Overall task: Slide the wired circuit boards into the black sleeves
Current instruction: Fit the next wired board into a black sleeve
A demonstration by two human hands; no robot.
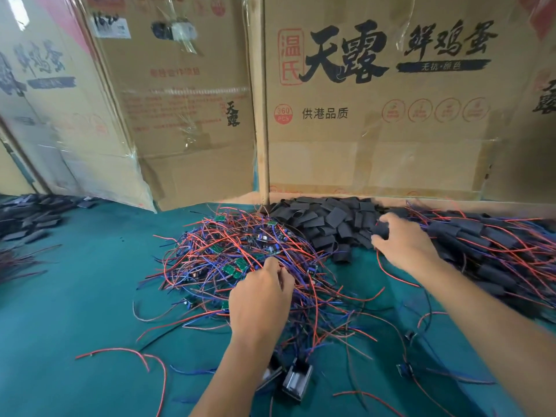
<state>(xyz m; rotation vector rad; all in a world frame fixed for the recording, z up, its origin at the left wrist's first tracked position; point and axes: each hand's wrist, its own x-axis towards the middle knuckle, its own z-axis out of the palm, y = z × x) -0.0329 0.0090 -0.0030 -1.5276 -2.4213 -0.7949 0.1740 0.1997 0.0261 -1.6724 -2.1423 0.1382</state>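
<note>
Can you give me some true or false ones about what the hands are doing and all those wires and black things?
1. The left hand is in the pile of red and blue wires. True.
2. The right hand holds a green board. False: it grips a black sleeve at the pile of sleeves.
3. The table cover is red. False: it is green.
4. Cardboard boxes stand behind the piles. True.
5. The sleeve pile lies left of the wire pile. False: it lies to its right, by the boxes.
6. Small green boards show among the wires. True.
</note>
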